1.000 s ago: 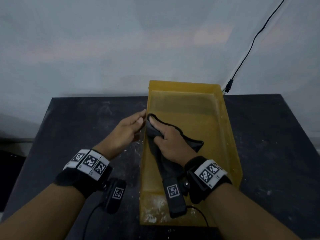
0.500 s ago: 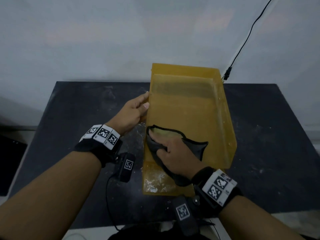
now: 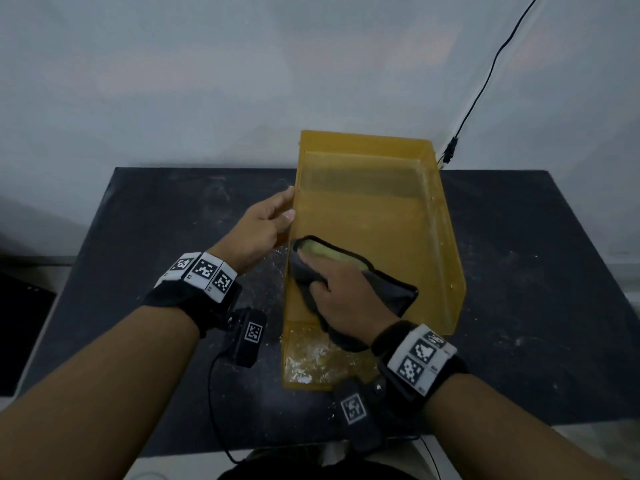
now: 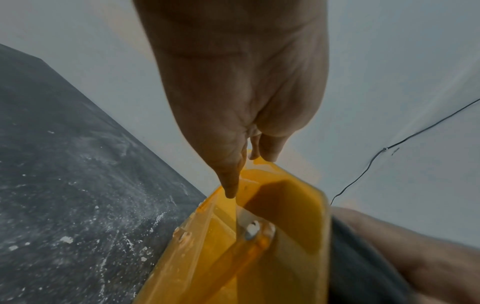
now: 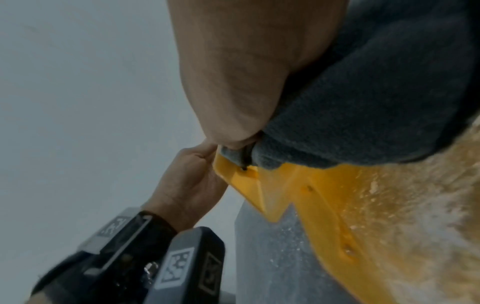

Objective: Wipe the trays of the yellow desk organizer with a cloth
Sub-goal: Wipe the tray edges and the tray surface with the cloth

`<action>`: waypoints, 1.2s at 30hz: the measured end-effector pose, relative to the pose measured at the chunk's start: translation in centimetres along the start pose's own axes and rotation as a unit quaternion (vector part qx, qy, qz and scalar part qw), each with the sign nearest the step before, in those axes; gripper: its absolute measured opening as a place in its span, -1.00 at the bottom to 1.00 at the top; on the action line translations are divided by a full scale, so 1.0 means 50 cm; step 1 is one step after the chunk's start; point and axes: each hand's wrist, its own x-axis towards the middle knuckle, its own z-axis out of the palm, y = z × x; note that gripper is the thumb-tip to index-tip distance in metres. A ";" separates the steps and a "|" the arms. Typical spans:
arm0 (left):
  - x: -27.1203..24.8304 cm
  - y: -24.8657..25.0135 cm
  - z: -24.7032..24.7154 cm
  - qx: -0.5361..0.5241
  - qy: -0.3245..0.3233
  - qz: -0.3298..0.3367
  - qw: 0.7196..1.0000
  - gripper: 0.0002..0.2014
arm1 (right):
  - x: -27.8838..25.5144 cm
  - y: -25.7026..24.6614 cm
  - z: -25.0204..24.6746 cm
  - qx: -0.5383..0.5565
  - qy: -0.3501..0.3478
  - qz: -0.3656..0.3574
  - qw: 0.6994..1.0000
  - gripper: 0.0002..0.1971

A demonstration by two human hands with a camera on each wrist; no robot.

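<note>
A: What is the right hand (image 3: 341, 299) doing?

B: Its grip is closed on the cloth (image 3: 391, 289): the fingers curl into the dark bunched fabric and press it down on the floor of the top tray (image 3: 381, 216). The right wrist view shows the cloth tucked under the palm, against the yellow plastic.

A: And the left hand (image 3: 258, 230)?

B: Just left of centre in the head view, it has the left wall of the organizer (image 3: 446, 271) pinched, thumb on the inner face and fingers outside. I'd say it steadies the organizer so the wiping doesn't push it across the table (image 3: 156, 237).

A: Where does the cloth sit in the tray?

B: In the near left part, touching the left wall, with a corner trailing toward the lower right. A pale yellowish patch of it shows just beyond the fingers.

A: What's left to wipe?

B: White residue (image 3: 311, 358) lies on the lip nearest the person, below the right hand, and white specks are scattered on the table beside the organizer. The far end of the tray, toward the upper centre, looks streaked. I judge the wiping only partly done.

A: Anything else?

B: A thin black cable (image 3: 485, 81) runs down the wall at upper right, well apart from both hands.
</note>
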 end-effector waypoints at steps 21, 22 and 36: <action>-0.012 0.012 0.000 0.026 -0.022 0.014 0.999 -0.52 | 0.061 0.028 -0.033 -0.104 -0.033 -0.033 0.993 -0.51; -0.013 0.011 0.000 0.027 -0.022 0.014 0.999 -0.52 | 0.038 0.030 -0.034 -0.105 -0.058 -0.044 0.992 -0.51; -0.023 0.039 0.002 0.083 -0.013 0.023 0.996 -0.55 | 0.138 0.026 -0.044 -0.100 -0.006 -0.048 0.994 -0.53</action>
